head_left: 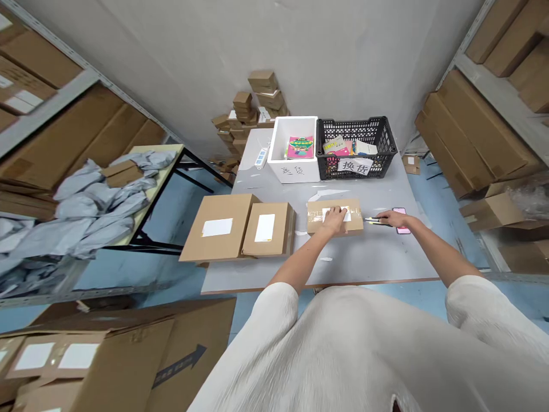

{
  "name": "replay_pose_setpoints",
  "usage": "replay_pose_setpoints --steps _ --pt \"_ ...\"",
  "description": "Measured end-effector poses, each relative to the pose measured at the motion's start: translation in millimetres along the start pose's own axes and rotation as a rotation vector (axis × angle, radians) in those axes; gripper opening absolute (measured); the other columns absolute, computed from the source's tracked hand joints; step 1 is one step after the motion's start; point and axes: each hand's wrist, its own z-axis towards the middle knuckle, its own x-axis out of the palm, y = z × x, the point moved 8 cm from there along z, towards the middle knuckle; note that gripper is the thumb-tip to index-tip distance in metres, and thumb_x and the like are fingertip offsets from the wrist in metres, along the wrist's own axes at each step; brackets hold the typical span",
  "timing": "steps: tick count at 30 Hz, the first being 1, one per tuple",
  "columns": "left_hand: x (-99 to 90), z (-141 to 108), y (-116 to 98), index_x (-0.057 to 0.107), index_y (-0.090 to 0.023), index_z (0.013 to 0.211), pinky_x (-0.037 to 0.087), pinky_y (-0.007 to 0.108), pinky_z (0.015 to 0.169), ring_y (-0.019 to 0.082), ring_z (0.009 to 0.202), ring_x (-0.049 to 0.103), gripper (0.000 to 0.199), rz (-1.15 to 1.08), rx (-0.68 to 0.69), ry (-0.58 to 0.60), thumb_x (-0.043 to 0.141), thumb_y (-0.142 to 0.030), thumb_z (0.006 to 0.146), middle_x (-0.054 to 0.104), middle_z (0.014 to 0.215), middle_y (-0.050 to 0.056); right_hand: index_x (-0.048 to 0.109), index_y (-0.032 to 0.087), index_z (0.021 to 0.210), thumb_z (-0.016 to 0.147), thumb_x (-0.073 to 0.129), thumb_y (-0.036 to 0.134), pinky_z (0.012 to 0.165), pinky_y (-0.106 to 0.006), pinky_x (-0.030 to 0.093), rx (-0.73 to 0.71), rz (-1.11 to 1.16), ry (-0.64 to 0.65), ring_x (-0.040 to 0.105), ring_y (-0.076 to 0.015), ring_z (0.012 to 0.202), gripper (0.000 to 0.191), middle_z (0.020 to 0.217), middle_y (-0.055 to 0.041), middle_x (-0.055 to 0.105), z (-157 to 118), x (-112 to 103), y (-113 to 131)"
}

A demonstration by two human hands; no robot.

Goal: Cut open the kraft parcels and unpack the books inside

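A taped cardboard box with a white label lies on the grey table. My left hand rests on top of this box, over the label, its fingers apart and pressing down. In my right hand is a box cutter with a dark handle, its tip pointing left at the box's right end. Whether the tip touches the cardboard I cannot tell. A phone with a pink screen lies beside and partly under my right hand.
Two labelled cartons stand at the table's left. Behind are a white foam bin and a black crate holding booklets. Grey parcels cover a side table. Shelved cartons flank the right; a large open carton sits lower left.
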Motion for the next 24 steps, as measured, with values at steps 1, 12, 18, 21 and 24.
replay_pose_setpoints --steps 1,12,18,21,24 --pt "-0.7 -2 -1 0.055 -0.025 0.149 0.045 0.046 0.119 0.039 0.147 0.051 0.087 0.009 0.005 0.003 0.100 -0.042 0.076 0.055 0.154 0.018 0.082 0.028 0.110 0.089 0.074 0.062 0.065 -0.028 0.050 0.010 0.041 -0.016 0.063 -0.0201 0.072 0.041 0.081 -0.0017 0.074 -3 -1 -4" --pt "-13.4 5 1 0.050 -0.021 0.157 0.044 0.047 0.116 0.034 0.143 0.056 0.045 -0.059 -0.157 -0.152 0.049 -0.031 0.113 0.060 0.154 0.020 0.072 0.024 0.127 0.104 0.061 0.054 0.079 -0.032 0.058 -0.042 0.247 -0.223 0.073 -0.0217 0.082 0.039 0.102 -0.0067 0.082 -26 -1 -1" --pt "-15.0 19 5 0.047 -0.025 0.160 0.030 0.054 0.131 0.034 0.163 0.037 0.057 -0.058 -0.099 -0.189 0.064 -0.024 0.105 0.043 0.173 0.019 0.078 0.028 0.142 0.106 0.058 0.045 0.103 -0.045 0.054 -0.198 -0.189 -0.361 0.072 -0.0344 0.118 0.044 0.126 -0.0124 0.079 -33 5 24" --pt "-13.1 24 9 0.044 -0.025 0.163 0.022 0.059 0.135 0.034 0.168 0.030 0.062 -0.070 -0.085 -0.149 0.062 -0.023 0.104 0.040 0.177 0.019 0.074 0.028 0.150 0.108 0.057 0.044 0.103 -0.045 0.053 -0.185 -0.295 -0.388 0.071 -0.0357 0.119 0.048 0.126 -0.0147 0.077 -30 11 26" --pt "-11.9 25 10 0.045 -0.024 0.163 0.024 0.061 0.134 0.035 0.166 0.035 0.058 -0.064 -0.063 -0.140 0.056 -0.025 0.106 0.045 0.173 0.019 0.072 0.028 0.154 0.109 0.056 0.042 0.104 -0.043 0.053 -0.175 -0.323 -0.384 0.069 -0.0349 0.120 0.050 0.125 -0.0147 0.076 -24 17 25"
